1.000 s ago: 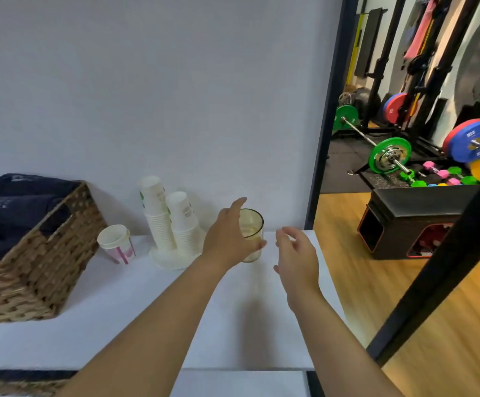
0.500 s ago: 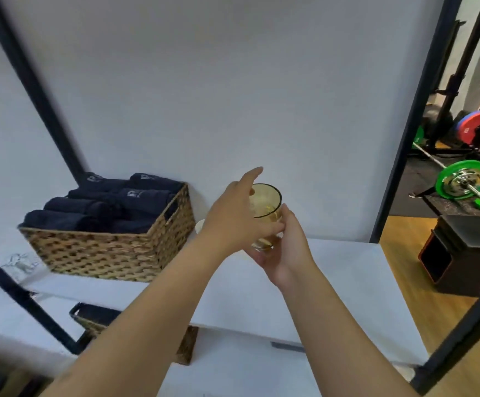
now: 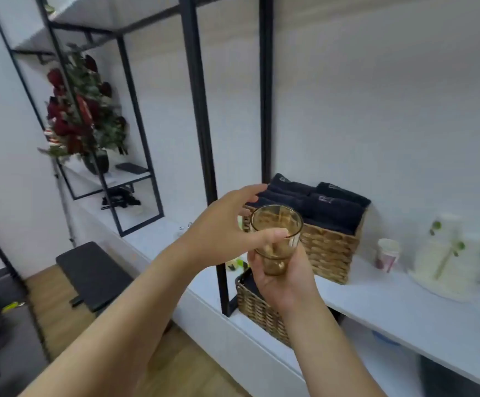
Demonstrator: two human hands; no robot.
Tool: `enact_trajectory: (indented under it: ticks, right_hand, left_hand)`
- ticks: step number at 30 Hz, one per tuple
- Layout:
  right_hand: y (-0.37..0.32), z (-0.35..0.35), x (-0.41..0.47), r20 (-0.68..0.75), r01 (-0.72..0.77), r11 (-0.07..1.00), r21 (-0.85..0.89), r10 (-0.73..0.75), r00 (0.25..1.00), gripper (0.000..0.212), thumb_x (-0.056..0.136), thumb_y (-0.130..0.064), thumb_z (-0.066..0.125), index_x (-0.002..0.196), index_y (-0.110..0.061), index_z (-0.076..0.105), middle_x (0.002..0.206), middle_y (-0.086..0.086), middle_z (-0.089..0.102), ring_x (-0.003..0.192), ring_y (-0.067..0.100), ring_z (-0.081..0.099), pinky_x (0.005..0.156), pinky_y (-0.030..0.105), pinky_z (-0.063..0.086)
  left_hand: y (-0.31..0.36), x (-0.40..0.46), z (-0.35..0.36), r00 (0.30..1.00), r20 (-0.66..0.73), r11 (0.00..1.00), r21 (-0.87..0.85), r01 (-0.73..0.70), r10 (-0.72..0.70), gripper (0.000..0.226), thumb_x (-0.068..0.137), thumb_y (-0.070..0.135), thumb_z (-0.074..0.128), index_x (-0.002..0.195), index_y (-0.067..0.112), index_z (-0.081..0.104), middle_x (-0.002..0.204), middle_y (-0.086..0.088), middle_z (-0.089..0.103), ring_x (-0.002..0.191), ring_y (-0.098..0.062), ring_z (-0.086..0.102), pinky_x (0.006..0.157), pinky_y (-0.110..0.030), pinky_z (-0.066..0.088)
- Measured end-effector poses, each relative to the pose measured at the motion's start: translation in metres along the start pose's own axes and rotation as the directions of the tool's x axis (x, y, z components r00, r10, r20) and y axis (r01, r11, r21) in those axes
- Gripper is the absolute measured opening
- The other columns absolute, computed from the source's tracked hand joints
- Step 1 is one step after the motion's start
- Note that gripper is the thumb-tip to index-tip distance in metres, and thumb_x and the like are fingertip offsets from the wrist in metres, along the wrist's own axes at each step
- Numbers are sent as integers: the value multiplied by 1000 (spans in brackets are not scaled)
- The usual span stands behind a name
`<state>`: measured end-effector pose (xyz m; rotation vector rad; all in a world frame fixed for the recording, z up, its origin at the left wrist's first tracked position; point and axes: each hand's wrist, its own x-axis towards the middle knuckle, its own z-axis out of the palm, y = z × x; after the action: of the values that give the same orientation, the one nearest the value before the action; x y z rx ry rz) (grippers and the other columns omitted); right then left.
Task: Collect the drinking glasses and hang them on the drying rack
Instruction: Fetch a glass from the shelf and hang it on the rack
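Note:
An amber drinking glass [image 3: 277,222] is held upright in the air in front of the white shelf. My right hand [image 3: 283,277] cups its base and lower body from below. My left hand [image 3: 221,227] rests against the rim, thumb laid across the near side of the glass and fingers spread above it. No drying rack shows in this view.
A wicker basket [image 3: 329,250] of dark towels stands on the white shelf [image 3: 422,316], a second basket [image 3: 257,306] below it. Paper cups [image 3: 387,255] and a cup stack [image 3: 447,259] lie right. Black shelf posts [image 3: 201,133] rise behind; a flower vase [image 3: 97,163] far left.
The view has swung left, away from the gym area. The glass went from the shelf into both hands, and my right hand now holds it from underneath.

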<state>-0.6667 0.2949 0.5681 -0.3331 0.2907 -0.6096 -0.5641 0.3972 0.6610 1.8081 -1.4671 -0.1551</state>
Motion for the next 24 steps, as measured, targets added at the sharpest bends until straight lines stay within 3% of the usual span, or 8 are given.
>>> enact_trajectory:
  ticks: [2,5,7,12,17,21,24]
  right_hand:
    - [48,27,13,6,-100,995,23,100,995,30,102,-37,61,114,-13,74,98,10,73,87,24,67,50,28,61]
    - [109,54,33,32,-267,964,-10,267,963,34,95,-42,62,107,-12,73,90,11,72,81,26,64,33,23,48]
    - [143,65,46,54,-351,936,-31,352,935,34,92,-43,63,101,-12,74,87,10,72,77,27,65,31,22,44]
    - [212,77,95,58,-423,904,-57,426,903,32,95,-42,62,109,-16,73,91,11,74,77,29,68,35,23,45]
    - [260,67,188,0,-417,902,-109,420,908,26,90,-36,65,105,-17,73,92,11,73,79,30,68,37,22,43]
    - [284,56,296,-108,-380,910,-167,366,924,34,80,-35,71,111,-20,69,98,10,65,82,28,61,40,23,45]
    - [293,67,373,-147,-330,921,-207,304,941,20,83,-32,69,96,-17,71,81,7,66,62,22,65,38,23,45]
  left_hand:
    - [-42,-30,-58,989,-109,995,6,98,-97,68,79,73,69,141,47,55,130,26,62,117,6,61,92,-24,56]
    - [-104,-73,-131,940,-275,973,50,224,-202,52,87,72,58,128,40,67,115,22,71,106,7,65,92,-26,55]
    - [-145,-97,-164,905,-331,948,80,308,-267,45,91,69,57,123,40,70,112,23,73,103,7,66,93,-30,55]
    - [-256,-129,-200,841,-399,882,141,450,-365,39,93,59,63,125,38,68,111,23,72,103,3,67,94,-37,59]
    - [-371,-136,-221,797,-428,795,242,556,-427,48,91,58,65,136,40,61,126,19,67,114,-3,63,95,-37,54]
    - [-458,-102,-241,784,-422,766,264,586,-455,52,88,57,64,136,36,62,122,17,69,110,1,63,90,-31,51]
    - [-513,-47,-246,804,-369,791,234,565,-466,52,87,59,61,134,36,63,125,20,68,114,2,62,95,-31,51]
